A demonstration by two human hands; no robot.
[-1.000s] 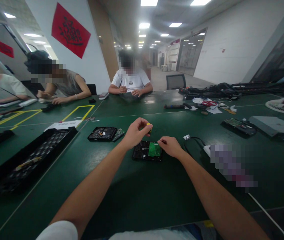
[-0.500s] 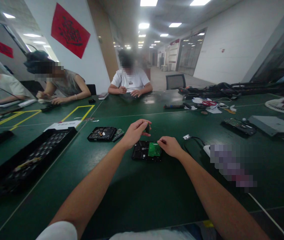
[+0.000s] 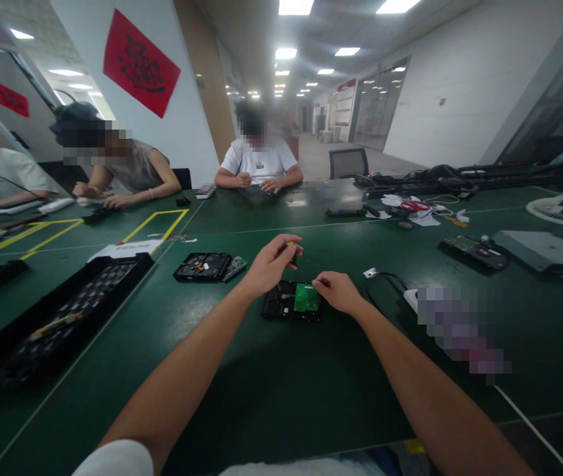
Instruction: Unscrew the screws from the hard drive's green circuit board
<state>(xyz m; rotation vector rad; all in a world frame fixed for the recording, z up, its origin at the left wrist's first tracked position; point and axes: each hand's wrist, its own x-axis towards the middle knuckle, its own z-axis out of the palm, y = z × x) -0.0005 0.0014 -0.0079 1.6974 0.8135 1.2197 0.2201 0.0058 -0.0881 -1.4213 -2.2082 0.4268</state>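
A black hard drive with a green circuit board lies on the table in front of me. Above its far edge, my left hand is closed around a screwdriver, of which a short dark piece with a yellow end shows between thumb and fingers; its tip is not visible. My right hand is closed at the drive's right side, fingertips pinched at the green board's upper right corner. Whatever those fingertips hold, if anything, is too small to make out.
An opened drive and a loose circuit board lie left. A long black tray stands farther left. At right are a power strip, another drive and a grey box. Co-workers sit across the table.
My left hand has turned the screwdriver slightly, so its yellow end now shows. The right hand and the hard drive stay nearly where they were.
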